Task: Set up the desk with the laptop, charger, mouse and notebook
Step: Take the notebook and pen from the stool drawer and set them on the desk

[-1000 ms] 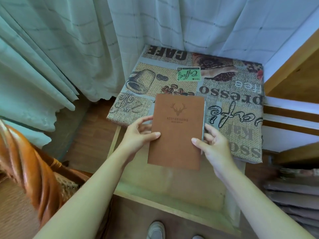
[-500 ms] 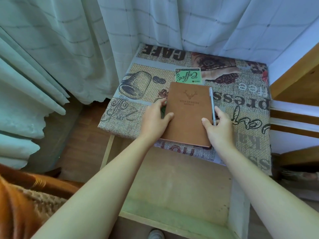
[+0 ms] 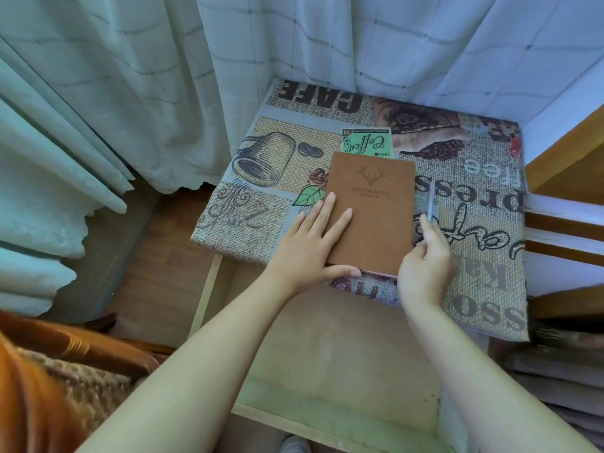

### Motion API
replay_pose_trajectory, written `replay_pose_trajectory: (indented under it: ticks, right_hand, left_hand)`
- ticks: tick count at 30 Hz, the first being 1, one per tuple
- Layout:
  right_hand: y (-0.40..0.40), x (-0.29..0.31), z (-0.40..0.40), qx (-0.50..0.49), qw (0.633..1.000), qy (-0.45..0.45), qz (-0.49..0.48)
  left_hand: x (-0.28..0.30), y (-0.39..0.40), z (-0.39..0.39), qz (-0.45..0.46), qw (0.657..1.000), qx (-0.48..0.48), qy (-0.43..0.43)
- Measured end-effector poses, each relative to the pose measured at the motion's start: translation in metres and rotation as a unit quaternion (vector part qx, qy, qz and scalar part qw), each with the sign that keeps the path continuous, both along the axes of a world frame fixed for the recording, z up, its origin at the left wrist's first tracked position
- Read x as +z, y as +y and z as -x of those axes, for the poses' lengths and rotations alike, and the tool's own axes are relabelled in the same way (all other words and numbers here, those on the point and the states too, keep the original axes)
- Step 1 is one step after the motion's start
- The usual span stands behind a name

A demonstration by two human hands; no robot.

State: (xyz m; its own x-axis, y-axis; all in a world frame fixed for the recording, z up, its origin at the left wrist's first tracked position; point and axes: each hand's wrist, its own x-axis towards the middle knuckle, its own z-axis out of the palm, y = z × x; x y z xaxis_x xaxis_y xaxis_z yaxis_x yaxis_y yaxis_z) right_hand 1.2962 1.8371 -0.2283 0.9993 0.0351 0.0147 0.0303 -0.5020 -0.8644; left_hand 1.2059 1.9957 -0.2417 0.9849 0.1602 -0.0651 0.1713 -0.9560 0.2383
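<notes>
A brown notebook (image 3: 376,210) with a stamped deer head lies flat on the desk (image 3: 483,250), which wears a coffee-print cloth. My left hand (image 3: 310,246) rests flat on the notebook's left edge, fingers spread and thumb at its near corner. My right hand (image 3: 425,259) sits just right of the notebook and pinches a slim grey pen (image 3: 430,204) that points away from me. No laptop, charger or mouse shows in this view.
An open, empty wooden drawer (image 3: 327,416) juts out below the desk's near edge. Curtains (image 3: 163,76) hang behind and to the left. A wooden chair with a woven seat (image 3: 65,371) stands at lower left. Wooden shelving (image 3: 568,223) flanks the right.
The notebook went from being held over the drawer to lying flat on the desk. My left hand flattened on its cover, and my right hand drew the pen away to the right.
</notes>
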Motion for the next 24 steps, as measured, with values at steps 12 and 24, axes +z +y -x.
replay_pose_trajectory:
  ticks: [12,24]
  right_hand:
    - [-0.01,-0.003,0.014,0.229,0.912,-0.083,0.329]
    - [-0.009,-0.008,0.055,0.431,0.771,-0.236,0.405]
  left_hand:
    - [0.001,-0.013,0.007,-0.044,0.997,0.053,-0.024]
    - [-0.027,-0.052,0.106,-0.074,0.994,0.062,-0.06]
